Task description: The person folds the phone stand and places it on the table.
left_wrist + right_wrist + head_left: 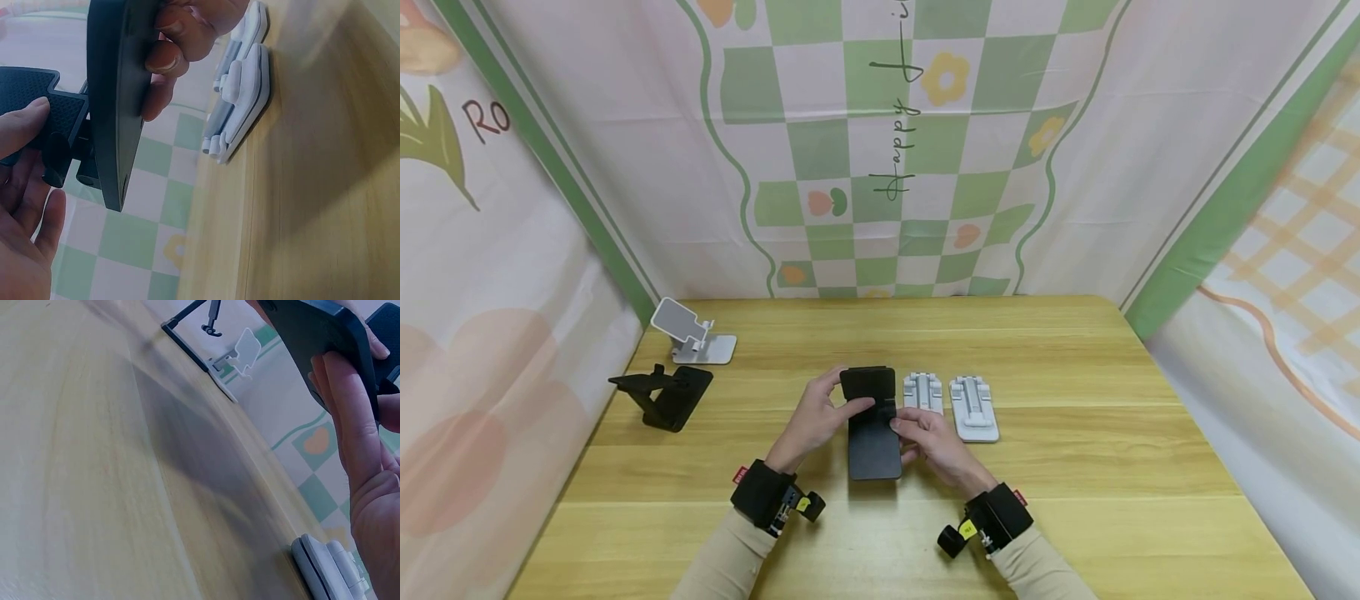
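Matte black hinged stand point(872, 421), two-handed.

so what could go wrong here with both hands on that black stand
1. The black stand is held only at its edges by the left hand and right hand, above the table; a loose hold could drop it.
2. Fingers lie close to the hinge, so folding might pinch them.
3. The two folded white stands lie right beside the right hand and could get knocked.
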A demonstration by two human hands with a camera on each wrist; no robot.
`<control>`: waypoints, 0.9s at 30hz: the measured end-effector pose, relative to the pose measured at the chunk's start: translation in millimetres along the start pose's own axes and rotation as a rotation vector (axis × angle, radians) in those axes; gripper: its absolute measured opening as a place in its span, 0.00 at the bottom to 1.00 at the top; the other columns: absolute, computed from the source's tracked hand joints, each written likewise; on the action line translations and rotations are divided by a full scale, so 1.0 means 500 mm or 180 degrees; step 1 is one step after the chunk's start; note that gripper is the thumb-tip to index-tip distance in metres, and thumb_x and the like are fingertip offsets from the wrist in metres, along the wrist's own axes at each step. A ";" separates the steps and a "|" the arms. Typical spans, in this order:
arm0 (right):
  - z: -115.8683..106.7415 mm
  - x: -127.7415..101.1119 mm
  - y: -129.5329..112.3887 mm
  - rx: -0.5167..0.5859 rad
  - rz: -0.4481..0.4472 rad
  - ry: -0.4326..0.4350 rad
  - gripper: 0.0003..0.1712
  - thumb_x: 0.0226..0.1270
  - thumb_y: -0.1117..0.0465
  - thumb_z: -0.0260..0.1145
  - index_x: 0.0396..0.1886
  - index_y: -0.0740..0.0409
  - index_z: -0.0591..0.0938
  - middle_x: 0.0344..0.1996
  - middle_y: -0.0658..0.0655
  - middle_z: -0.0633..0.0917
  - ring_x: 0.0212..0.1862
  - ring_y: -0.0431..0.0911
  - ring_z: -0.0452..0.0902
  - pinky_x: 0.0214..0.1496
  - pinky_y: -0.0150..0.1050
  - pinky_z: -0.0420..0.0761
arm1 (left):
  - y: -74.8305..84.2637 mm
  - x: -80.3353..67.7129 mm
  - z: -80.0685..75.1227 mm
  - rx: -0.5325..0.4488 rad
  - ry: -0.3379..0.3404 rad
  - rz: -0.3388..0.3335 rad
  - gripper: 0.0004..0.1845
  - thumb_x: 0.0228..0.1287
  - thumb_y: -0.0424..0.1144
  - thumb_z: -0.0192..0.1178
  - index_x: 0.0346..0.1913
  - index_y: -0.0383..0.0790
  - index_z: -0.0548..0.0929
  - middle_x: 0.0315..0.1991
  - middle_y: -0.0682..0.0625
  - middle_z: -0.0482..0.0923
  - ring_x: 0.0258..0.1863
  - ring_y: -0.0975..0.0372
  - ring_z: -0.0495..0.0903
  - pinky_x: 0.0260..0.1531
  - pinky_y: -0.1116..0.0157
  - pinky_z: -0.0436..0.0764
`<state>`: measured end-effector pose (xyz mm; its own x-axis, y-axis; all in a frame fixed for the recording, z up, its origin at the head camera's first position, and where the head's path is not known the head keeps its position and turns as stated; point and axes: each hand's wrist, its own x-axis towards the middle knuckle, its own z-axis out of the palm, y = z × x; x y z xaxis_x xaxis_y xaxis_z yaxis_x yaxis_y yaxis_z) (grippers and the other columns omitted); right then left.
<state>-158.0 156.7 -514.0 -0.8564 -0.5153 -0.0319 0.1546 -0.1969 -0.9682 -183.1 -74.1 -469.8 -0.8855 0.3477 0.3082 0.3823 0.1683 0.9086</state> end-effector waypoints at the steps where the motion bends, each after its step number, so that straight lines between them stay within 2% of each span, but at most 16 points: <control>1: 0.000 0.000 0.000 0.0000 0.0000 -0.0004 0.23 0.81 0.64 0.55 0.63 0.81 0.72 0.43 0.52 0.91 0.39 0.43 0.89 0.37 0.36 0.89 | 0.000 0.000 0.000 0.0002 0.0005 0.0003 0.19 0.65 0.34 0.72 0.58 0.39 0.84 0.56 0.46 0.84 0.60 0.53 0.80 0.63 0.49 0.76; 7: -0.002 -0.001 0.003 -0.0016 -0.0028 -0.0047 0.20 0.81 0.64 0.54 0.61 0.78 0.74 0.42 0.51 0.91 0.39 0.42 0.89 0.36 0.35 0.88 | -0.001 0.000 0.002 0.0014 0.0035 -0.0007 0.18 0.66 0.34 0.71 0.57 0.39 0.84 0.54 0.46 0.85 0.58 0.54 0.81 0.61 0.46 0.77; 13: 0.000 -0.001 0.001 -0.0022 -0.0003 -0.0042 0.19 0.81 0.63 0.55 0.60 0.76 0.75 0.41 0.51 0.90 0.39 0.41 0.89 0.36 0.35 0.88 | 0.001 0.001 0.002 0.0056 0.0062 0.0005 0.18 0.65 0.34 0.71 0.57 0.39 0.85 0.53 0.47 0.85 0.57 0.55 0.81 0.61 0.51 0.78; 18: 0.002 -0.002 -0.003 -0.0023 0.0010 -0.0034 0.21 0.81 0.63 0.55 0.61 0.78 0.73 0.42 0.51 0.90 0.39 0.42 0.89 0.36 0.35 0.88 | 0.001 0.001 0.003 0.0065 0.0070 0.0017 0.18 0.65 0.34 0.71 0.57 0.39 0.85 0.53 0.47 0.85 0.57 0.55 0.81 0.61 0.54 0.78; 27: 0.001 -0.001 -0.002 -0.0027 0.0025 0.0029 0.21 0.81 0.63 0.55 0.61 0.79 0.73 0.42 0.52 0.90 0.39 0.42 0.89 0.37 0.36 0.89 | -0.004 0.004 0.006 0.0139 0.0116 0.0036 0.17 0.65 0.33 0.71 0.56 0.40 0.84 0.52 0.47 0.85 0.57 0.54 0.82 0.61 0.48 0.77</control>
<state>-157.3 156.7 -513.0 -0.8596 -0.5092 -0.0419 0.1572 -0.1856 -0.9700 -184.8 -70.9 -471.9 -0.8897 0.3163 0.3292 0.4029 0.2048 0.8920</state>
